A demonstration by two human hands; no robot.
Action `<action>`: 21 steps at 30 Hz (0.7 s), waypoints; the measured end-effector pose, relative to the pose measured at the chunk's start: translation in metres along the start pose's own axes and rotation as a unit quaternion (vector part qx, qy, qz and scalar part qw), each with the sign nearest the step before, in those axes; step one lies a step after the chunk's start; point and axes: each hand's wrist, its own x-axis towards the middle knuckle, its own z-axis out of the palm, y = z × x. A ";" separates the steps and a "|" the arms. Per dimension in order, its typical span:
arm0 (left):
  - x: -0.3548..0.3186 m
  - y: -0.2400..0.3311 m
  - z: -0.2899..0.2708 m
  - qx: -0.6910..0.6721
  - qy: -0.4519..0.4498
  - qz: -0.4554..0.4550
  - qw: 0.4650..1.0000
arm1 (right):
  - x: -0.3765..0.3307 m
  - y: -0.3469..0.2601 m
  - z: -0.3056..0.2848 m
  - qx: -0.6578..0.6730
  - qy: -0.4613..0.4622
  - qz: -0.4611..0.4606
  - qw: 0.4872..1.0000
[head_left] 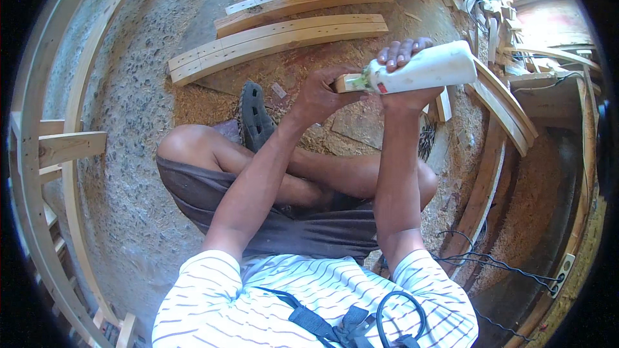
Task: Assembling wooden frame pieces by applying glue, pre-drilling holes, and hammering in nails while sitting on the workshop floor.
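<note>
My right hand [403,55] is closed round a white glue bottle [438,67], its fingers over the top and the palm below. The bottle lies nearly level, with its greenish, smeared neck [365,79] pointing left. A short block of pale wood [349,83] is gripped in my left hand [320,95], its end right by the bottle's nozzle. Whether the nozzle touches the wood, I cannot tell. Both hands are held out in front of my crossed legs.
Beyond my hands, curved wooden beams [284,40] lie on the sawdust-strewn floor. More curved pieces [506,106] rest at the right, near dark cables [496,261] and a socket [564,274]. A curved wooden frame [74,135] stands at the left. A dark clog [255,116] is by my knee.
</note>
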 end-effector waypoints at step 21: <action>0.004 -0.001 -0.008 -0.010 -0.007 0.007 1.000 | 0.049 -0.075 -0.119 -0.279 0.335 0.270 0.859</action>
